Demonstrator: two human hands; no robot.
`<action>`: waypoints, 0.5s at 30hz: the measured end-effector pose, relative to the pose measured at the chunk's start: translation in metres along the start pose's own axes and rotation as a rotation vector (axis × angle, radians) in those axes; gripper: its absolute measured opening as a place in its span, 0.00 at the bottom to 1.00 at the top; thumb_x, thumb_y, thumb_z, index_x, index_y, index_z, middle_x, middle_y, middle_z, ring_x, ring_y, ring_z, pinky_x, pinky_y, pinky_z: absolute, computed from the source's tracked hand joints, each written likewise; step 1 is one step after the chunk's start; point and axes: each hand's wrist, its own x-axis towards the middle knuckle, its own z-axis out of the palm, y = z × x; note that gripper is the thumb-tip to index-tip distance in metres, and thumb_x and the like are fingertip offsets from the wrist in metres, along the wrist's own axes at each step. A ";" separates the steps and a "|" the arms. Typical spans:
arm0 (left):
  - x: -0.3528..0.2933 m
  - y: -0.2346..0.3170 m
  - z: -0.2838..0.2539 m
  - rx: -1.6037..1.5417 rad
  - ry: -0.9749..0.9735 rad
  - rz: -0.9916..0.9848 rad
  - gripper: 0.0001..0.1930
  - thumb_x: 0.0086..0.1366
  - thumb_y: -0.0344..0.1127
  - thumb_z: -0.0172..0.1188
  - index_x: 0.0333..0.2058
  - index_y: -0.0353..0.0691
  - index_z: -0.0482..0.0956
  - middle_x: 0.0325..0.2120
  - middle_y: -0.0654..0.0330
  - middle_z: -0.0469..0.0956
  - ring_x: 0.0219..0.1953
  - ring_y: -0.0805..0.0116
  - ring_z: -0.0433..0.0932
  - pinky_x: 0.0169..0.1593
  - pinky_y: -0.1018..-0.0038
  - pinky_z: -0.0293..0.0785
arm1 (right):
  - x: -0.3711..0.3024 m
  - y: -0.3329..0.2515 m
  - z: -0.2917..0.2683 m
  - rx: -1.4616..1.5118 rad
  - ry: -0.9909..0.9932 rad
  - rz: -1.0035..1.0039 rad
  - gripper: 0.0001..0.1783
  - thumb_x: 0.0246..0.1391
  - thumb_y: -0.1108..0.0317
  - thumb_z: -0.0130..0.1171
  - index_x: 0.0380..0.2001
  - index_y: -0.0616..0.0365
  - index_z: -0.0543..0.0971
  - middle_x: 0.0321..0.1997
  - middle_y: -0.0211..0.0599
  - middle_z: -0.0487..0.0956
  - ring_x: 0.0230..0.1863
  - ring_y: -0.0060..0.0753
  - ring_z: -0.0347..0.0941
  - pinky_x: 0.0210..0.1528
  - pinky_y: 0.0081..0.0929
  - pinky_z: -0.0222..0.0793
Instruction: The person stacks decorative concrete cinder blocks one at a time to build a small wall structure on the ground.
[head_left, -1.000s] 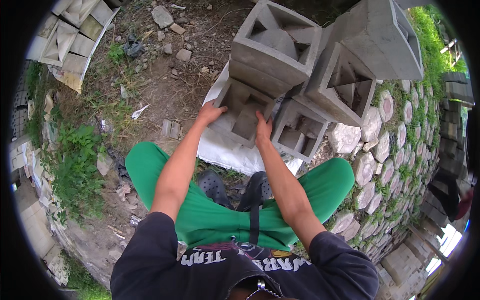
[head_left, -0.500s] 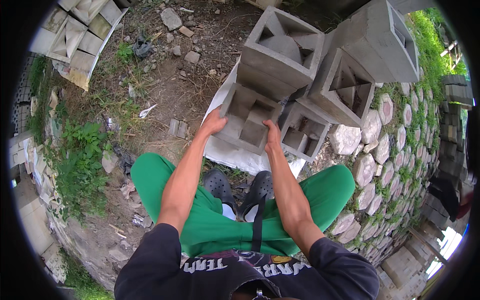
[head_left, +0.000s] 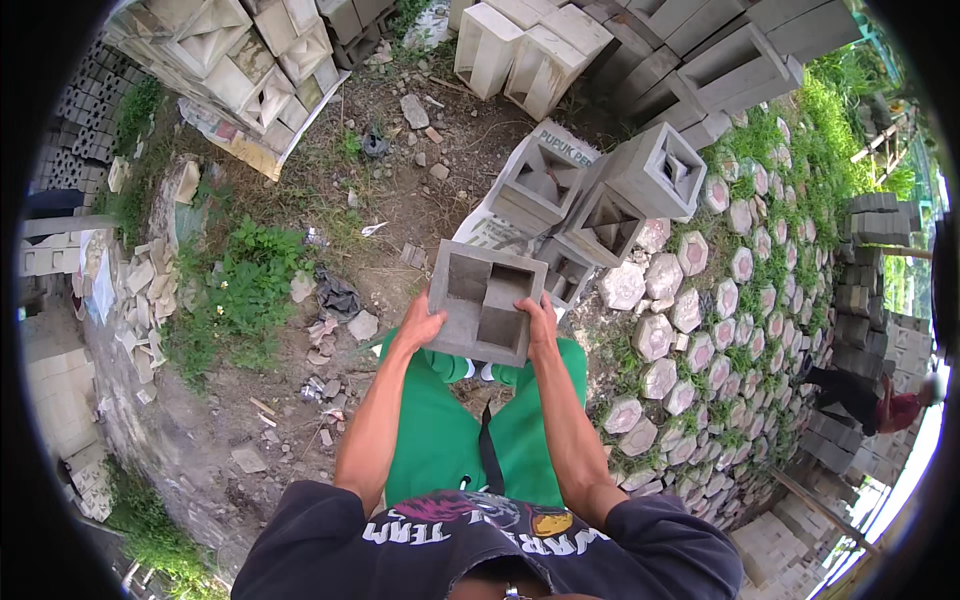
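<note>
Between my hands is a square grey concrete vent block (head_left: 463, 325) with recessed square openings, raised in front of my legs. My left hand (head_left: 418, 326) grips its left side, thumb over the rim. On the opposite side my right hand (head_left: 540, 324) clasps it, thumb at the edge of an opening; the other fingers are mostly hidden. Just beyond stand more vent blocks: one (head_left: 538, 183) on a white printed sack (head_left: 490, 232), a second (head_left: 604, 222) to its right, a third (head_left: 566, 272) partly behind the held block, and a taller one (head_left: 655, 168) at the far right.
Hexagonal pavers (head_left: 655, 337) with grass between them cover the ground on the right. Stacked blocks (head_left: 240, 60) stand far left, and more grey blocks (head_left: 740, 75) at the back. Leafy weeds (head_left: 245, 290) and rubble lie left. Another person (head_left: 885, 405) is at the far right.
I have risen from a squat, and the held block has come up off the sack toward me. More of the yard and the other person now show.
</note>
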 end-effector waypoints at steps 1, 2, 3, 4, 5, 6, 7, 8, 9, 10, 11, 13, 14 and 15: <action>-0.028 0.023 -0.010 0.003 0.006 0.020 0.31 0.51 0.25 0.56 0.57 0.30 0.67 0.47 0.47 0.78 0.49 0.57 0.76 0.55 0.65 0.69 | -0.033 -0.020 0.009 0.011 0.012 0.034 0.44 0.38 0.71 0.62 0.64 0.54 0.66 0.46 0.38 0.78 0.44 0.30 0.74 0.48 0.28 0.69; -0.055 0.042 -0.018 0.029 0.019 0.031 0.33 0.51 0.25 0.56 0.59 0.31 0.64 0.49 0.47 0.76 0.51 0.57 0.75 0.56 0.66 0.68 | -0.062 -0.035 0.015 0.022 0.031 0.074 0.44 0.37 0.71 0.63 0.65 0.54 0.66 0.46 0.37 0.79 0.43 0.30 0.74 0.48 0.29 0.69; -0.081 0.060 -0.027 0.054 0.034 0.040 0.35 0.51 0.25 0.56 0.62 0.32 0.62 0.51 0.47 0.75 0.53 0.57 0.74 0.57 0.67 0.67 | -0.089 -0.049 0.025 0.025 0.028 0.063 0.44 0.37 0.71 0.63 0.65 0.54 0.66 0.46 0.37 0.79 0.43 0.30 0.74 0.48 0.29 0.69; -0.103 0.082 -0.036 0.031 0.006 0.010 0.38 0.50 0.25 0.57 0.63 0.34 0.59 0.52 0.48 0.73 0.54 0.57 0.73 0.58 0.67 0.67 | -0.111 -0.063 0.032 -0.012 0.031 0.046 0.37 0.39 0.71 0.61 0.59 0.54 0.70 0.44 0.37 0.78 0.42 0.31 0.74 0.45 0.30 0.71; -0.124 0.101 -0.043 0.029 0.007 0.025 0.38 0.50 0.25 0.57 0.63 0.34 0.59 0.52 0.48 0.73 0.54 0.57 0.73 0.58 0.67 0.67 | -0.132 -0.076 0.038 -0.050 0.032 0.030 0.30 0.41 0.71 0.60 0.53 0.54 0.73 0.42 0.36 0.77 0.40 0.32 0.74 0.43 0.32 0.72; -0.146 0.119 -0.049 0.003 0.021 0.022 0.39 0.50 0.26 0.57 0.64 0.35 0.58 0.54 0.46 0.72 0.56 0.54 0.72 0.60 0.67 0.65 | -0.151 -0.085 0.041 -0.055 0.010 0.024 0.31 0.40 0.71 0.61 0.54 0.54 0.73 0.42 0.36 0.78 0.40 0.32 0.74 0.42 0.32 0.72; -0.165 0.131 -0.053 -0.014 0.031 0.021 0.40 0.50 0.27 0.56 0.65 0.35 0.57 0.55 0.44 0.71 0.57 0.52 0.71 0.62 0.66 0.64 | -0.175 -0.100 0.045 -0.049 0.009 0.010 0.31 0.40 0.71 0.61 0.54 0.54 0.73 0.42 0.36 0.78 0.40 0.32 0.74 0.42 0.32 0.72; -0.174 0.133 -0.058 -0.074 0.012 0.027 0.42 0.49 0.27 0.57 0.66 0.37 0.55 0.56 0.44 0.70 0.56 0.54 0.71 0.60 0.66 0.66 | -0.196 -0.119 0.055 -0.072 0.007 0.042 0.31 0.41 0.71 0.60 0.54 0.54 0.73 0.41 0.35 0.78 0.40 0.32 0.74 0.42 0.31 0.72; -0.187 0.135 -0.061 -0.071 0.025 0.047 0.42 0.49 0.27 0.57 0.66 0.37 0.55 0.56 0.44 0.70 0.56 0.54 0.71 0.60 0.66 0.66 | -0.213 -0.133 0.061 -0.097 0.006 0.074 0.31 0.41 0.71 0.60 0.54 0.54 0.73 0.41 0.35 0.78 0.40 0.32 0.74 0.42 0.31 0.72; -0.203 0.144 -0.060 -0.164 0.068 0.018 0.44 0.48 0.26 0.58 0.66 0.37 0.54 0.56 0.45 0.70 0.56 0.55 0.72 0.58 0.67 0.67 | -0.216 -0.134 0.058 -0.078 -0.034 0.074 0.46 0.38 0.73 0.62 0.67 0.54 0.63 0.41 0.39 0.81 0.39 0.32 0.77 0.45 0.31 0.74; -0.219 0.152 -0.057 -0.265 0.118 -0.017 0.45 0.47 0.25 0.58 0.67 0.38 0.53 0.56 0.45 0.70 0.55 0.56 0.72 0.56 0.67 0.69 | -0.218 -0.137 0.059 -0.084 -0.055 0.065 0.46 0.38 0.73 0.62 0.67 0.54 0.63 0.41 0.39 0.81 0.39 0.32 0.77 0.45 0.31 0.74; -0.244 0.165 -0.055 -0.351 0.198 -0.061 0.46 0.45 0.24 0.58 0.67 0.38 0.52 0.55 0.47 0.70 0.53 0.57 0.73 0.53 0.68 0.71 | -0.228 -0.138 0.061 -0.159 -0.127 0.020 0.46 0.38 0.73 0.63 0.67 0.53 0.63 0.41 0.39 0.80 0.39 0.31 0.76 0.44 0.31 0.74; -0.253 0.170 -0.056 -0.417 0.188 -0.095 0.46 0.45 0.24 0.58 0.67 0.38 0.53 0.55 0.47 0.69 0.53 0.58 0.73 0.52 0.68 0.72 | -0.232 -0.138 0.063 -0.195 -0.129 0.039 0.46 0.38 0.72 0.63 0.66 0.54 0.64 0.42 0.38 0.80 0.40 0.31 0.76 0.45 0.30 0.73; -0.260 0.169 -0.056 -0.485 0.178 -0.128 0.46 0.44 0.23 0.57 0.67 0.37 0.53 0.55 0.48 0.69 0.52 0.58 0.73 0.52 0.68 0.72 | -0.235 -0.138 0.065 -0.206 -0.138 0.041 0.46 0.38 0.72 0.63 0.66 0.54 0.64 0.42 0.38 0.80 0.40 0.31 0.76 0.45 0.30 0.73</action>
